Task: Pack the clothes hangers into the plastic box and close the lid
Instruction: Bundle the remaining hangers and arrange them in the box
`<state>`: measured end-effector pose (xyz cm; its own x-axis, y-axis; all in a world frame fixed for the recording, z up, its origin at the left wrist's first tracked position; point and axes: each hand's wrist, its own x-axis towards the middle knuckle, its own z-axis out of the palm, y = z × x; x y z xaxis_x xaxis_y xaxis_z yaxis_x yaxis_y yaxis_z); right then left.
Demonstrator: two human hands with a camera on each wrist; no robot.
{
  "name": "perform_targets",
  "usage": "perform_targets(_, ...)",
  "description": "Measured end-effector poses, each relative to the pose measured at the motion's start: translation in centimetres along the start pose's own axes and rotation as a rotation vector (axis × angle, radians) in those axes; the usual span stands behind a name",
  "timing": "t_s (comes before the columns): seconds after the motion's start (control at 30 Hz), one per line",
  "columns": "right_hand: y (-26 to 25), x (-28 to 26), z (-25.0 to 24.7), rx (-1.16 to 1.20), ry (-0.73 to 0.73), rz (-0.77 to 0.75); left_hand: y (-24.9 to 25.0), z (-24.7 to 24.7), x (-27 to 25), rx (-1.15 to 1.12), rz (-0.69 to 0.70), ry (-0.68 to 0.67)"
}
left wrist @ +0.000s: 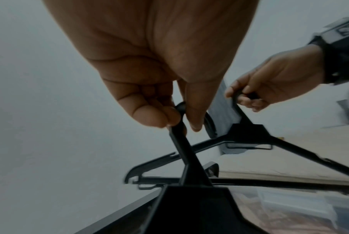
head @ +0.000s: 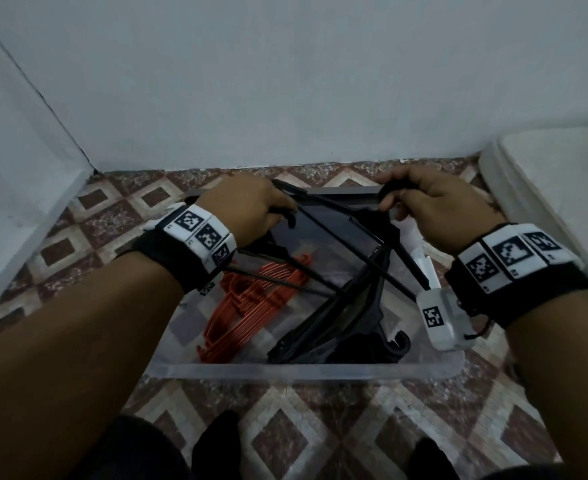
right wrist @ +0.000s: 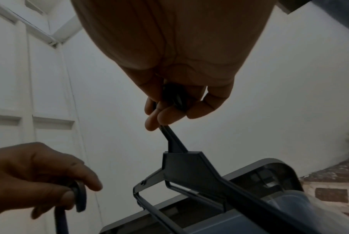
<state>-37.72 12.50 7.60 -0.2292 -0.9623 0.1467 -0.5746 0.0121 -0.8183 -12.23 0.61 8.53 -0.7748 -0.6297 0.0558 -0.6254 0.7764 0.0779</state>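
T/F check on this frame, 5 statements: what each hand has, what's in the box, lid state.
1. The left hand grips a black hanger by its hook. True.
2. The right hand is empty. False: it holds the hook of a second black hanger.
3. Orange hangers lie inside the clear plastic box. True.
4. The lid is closed on the box. False: the box is open, and the dark lid sits at its far edge.
5. The box holds only orange hangers. False: a pile of black hangers lies in it as well.
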Motion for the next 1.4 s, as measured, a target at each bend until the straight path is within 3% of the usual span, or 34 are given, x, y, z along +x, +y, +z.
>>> perform_targets(0.1,-1.0,0.0,1.3,-0.018,-0.056,-0.026,2.0,0.2,0.5,-0.040,0.119,-0.026)
perform_targets(0.23,-2.0,-0.2,3.5,-0.092,-0.180,-0.072,4.6,0.5,1.3,-0.215,0.208,0.143)
perform_targets(0.33,-2.3,0.0,4.0,-0.086,-0.192,-0.074,6.0,1.2,1.7,-0.303,0.114,0.261)
perform_targets(0.4,-2.0,0.2,3.5,-0.091,-0.156,-0.055,6.0,2.1,1.8,-0.527,0.005,0.330)
perform_targets(0.47,-1.3,0.5,2.9,-0.125,-0.111,-0.023,5.5,3.7,1.8,-0.678,-0.109,0.295)
perform_targets(0.53,-0.6,0.6,2.4,-0.142,-0.075,0.012,4.2,6.2,1.8,-0.452,-0.159,0.040)
perform_targets(0.67,0.2,0.9,1.7,-0.106,-0.040,0.074,2.7,13.4,0.1,0.055,-0.051,-0.851)
perform_targets(0.73,0.5,1.0,1.5,-0.117,-0.009,0.086,2.1,16.5,-0.8,0.027,-0.104,-1.088)
perform_targets(0.83,1.0,1.0,1.1,-0.128,0.053,0.093,1.1,18.5,-0.9,-0.149,-0.201,-1.267)
perform_targets(0.9,1.2,1.0,0.8,-0.102,0.073,0.106,0.8,18.4,-0.7,-0.007,-0.072,-1.190)
perform_targets(0.97,1.4,1.0,0.6,-0.092,0.083,0.116,0.9,17.4,-0.6,0.239,0.022,-0.974)
perform_targets(1.03,1.4,1.0,0.4,-0.090,0.109,0.124,1.0,15.3,-0.1,0.304,0.011,-0.753)
perform_targets(1.2,1.1,1.1,0.6,-0.052,0.143,0.133,1.0,7.5,2.0,0.051,-0.226,-0.258)
perform_targets(1.33,0.4,0.8,0.7,-0.079,0.098,0.119,1.9,2.3,1.7,-0.228,-0.158,0.201)
perform_targets(1.4,-0.3,0.5,1.1,-0.081,0.038,0.084,2.7,0.1,1.5,-0.391,-0.130,0.315)
